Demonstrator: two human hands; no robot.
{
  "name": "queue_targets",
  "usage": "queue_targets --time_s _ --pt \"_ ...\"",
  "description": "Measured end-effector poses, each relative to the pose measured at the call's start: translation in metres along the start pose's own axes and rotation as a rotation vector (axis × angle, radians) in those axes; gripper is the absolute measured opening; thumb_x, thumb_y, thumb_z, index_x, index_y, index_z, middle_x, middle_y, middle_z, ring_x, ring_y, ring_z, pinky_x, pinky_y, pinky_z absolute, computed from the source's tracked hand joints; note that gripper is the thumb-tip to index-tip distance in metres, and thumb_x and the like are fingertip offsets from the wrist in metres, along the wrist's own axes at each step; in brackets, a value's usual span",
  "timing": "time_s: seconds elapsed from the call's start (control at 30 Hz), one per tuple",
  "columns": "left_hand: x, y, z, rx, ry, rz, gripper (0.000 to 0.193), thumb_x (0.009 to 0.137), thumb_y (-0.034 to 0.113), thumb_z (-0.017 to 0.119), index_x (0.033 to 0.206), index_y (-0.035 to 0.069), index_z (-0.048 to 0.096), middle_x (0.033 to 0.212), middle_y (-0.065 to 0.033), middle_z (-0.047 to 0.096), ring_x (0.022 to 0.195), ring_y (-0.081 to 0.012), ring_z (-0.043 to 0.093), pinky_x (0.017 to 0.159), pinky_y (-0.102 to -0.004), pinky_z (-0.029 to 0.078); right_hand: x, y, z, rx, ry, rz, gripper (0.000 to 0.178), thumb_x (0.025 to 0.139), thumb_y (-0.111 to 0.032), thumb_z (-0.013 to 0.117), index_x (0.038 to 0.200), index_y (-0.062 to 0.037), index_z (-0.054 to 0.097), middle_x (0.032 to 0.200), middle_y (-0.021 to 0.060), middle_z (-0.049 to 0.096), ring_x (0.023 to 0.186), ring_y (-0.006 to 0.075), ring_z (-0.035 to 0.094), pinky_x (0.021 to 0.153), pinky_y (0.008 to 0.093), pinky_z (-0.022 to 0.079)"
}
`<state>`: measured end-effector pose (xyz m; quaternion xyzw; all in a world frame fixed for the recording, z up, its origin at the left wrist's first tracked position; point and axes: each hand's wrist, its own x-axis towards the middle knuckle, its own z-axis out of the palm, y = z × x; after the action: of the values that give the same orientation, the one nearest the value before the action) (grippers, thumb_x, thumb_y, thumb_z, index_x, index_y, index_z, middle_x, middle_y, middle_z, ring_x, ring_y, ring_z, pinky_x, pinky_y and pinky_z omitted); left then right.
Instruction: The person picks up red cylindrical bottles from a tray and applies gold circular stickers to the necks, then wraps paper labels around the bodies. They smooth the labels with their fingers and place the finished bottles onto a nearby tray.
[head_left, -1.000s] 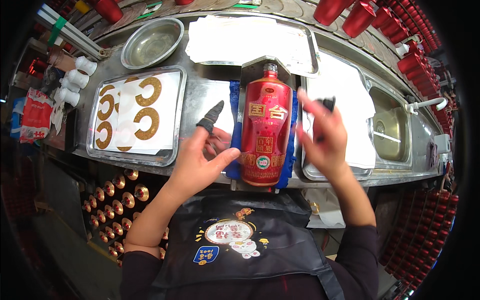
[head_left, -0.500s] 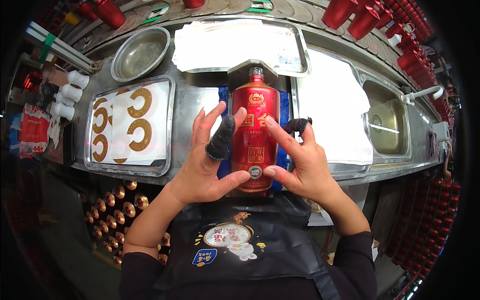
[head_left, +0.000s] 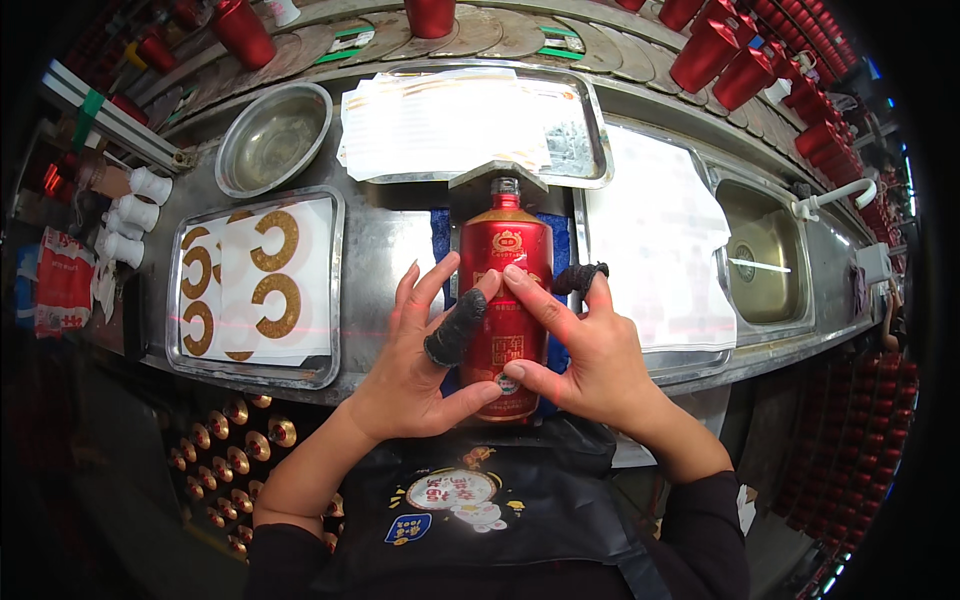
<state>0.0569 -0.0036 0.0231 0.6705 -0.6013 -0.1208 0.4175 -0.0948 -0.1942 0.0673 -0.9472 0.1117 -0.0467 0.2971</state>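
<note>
A red bottle (head_left: 508,325) with gold print and a dark neck lies on a blue cloth (head_left: 440,245), neck pointing away from me. Its neck end rests at a notched metal bracket (head_left: 462,180). My left hand (head_left: 405,375) is on the bottle's left side, index fingertip and thumb tip on its front; a black finger cot (head_left: 455,328) covers part of one finger. From the right, my right hand (head_left: 603,360) lays its index finger and thumb on the same face. It wears a black cot (head_left: 580,279) too. The fingers of both hands are stretched out. A small round sticker (head_left: 507,383) is partly covered by my right thumb.
At left, a steel tray (head_left: 338,300) carries sheets with gold C-shaped labels (head_left: 275,240). A metal bowl (head_left: 232,160), a tray of white sheets (head_left: 440,110), more white sheets (head_left: 655,240) and a sink (head_left: 770,260) surround the spot. Red bottles (head_left: 430,15) stand on a conveyor behind.
My fingertips have moved inward toward the bottle's middle, the right index finger and thumb most clearly. The whole view has shifted, so the bench appears lower; conveyor bottles have moved right.
</note>
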Motion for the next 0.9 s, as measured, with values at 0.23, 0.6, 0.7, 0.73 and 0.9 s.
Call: queue_targets --time_s 0.23,0.6,0.7,0.73,0.9 --pt "-0.001 -0.005 0.001 -0.019 0.023 -0.002 0.091 0.087 0.044 0.072 0.161 0.017 0.025 0.161 -0.0107 0.038 0.151 -0.0431 0.020 0.119 -0.0652 0.008 0.003 -0.005 -0.001 -0.033 -0.033 0.013 0.085 0.076 -0.046 0.081 0.152 -0.0285 0.048 0.108 0.0227 0.058 0.082 0.0359 0.060 0.070 0.0431 0.056" --pt "-0.006 -0.020 0.004 -0.126 0.021 -0.021 0.096 0.085 0.050 0.073 0.161 0.015 0.025 0.165 -0.0152 0.029 0.152 -0.0471 0.020 0.118 -0.0661 0.012 0.007 -0.017 -0.006 -0.033 -0.078 0.075 0.087 0.073 -0.043 0.084 0.151 -0.0270 0.050 0.117 0.0246 0.058 0.098 0.0392 0.063 0.082 0.0440 0.056" --pt "-0.009 -0.015 0.015 -0.578 0.094 -0.077 0.098 0.092 0.040 0.069 0.164 0.012 0.008 0.169 -0.0211 0.010 0.155 -0.0413 0.012 0.123 -0.0547 0.013 0.006 -0.010 -0.007 0.055 -0.016 0.047 0.082 0.080 -0.038 0.079 0.154 -0.0280 0.045 0.111 0.0212 0.056 0.092 0.0382 0.062 0.082 0.0435 0.054" --pt "-0.010 -0.015 0.015 -0.711 0.050 -0.108 0.097 0.094 0.036 0.066 0.163 0.010 0.004 0.169 -0.0215 0.007 0.156 -0.0395 0.011 0.124 -0.0516 0.013 0.006 -0.006 -0.008 0.107 -0.001 0.041 0.078 0.084 -0.034 0.075 0.155 -0.0280 0.043 0.106 0.0205 0.054 0.086 0.0372 0.061 0.079 0.0421 0.053" --pt "-0.015 -0.013 0.020 -0.569 0.054 -0.066 0.090 0.099 0.024 0.060 0.163 0.005 -0.001 0.169 -0.0225 0.002 0.157 -0.0357 0.008 0.125 -0.0461 0.012 0.002 0.020 -0.001 0.286 0.031 -0.027 0.066 0.096 -0.037 0.061 0.157 -0.0182 0.041 0.100 0.0209 0.056 0.084 0.0326 0.054 0.080 0.0397 0.047"
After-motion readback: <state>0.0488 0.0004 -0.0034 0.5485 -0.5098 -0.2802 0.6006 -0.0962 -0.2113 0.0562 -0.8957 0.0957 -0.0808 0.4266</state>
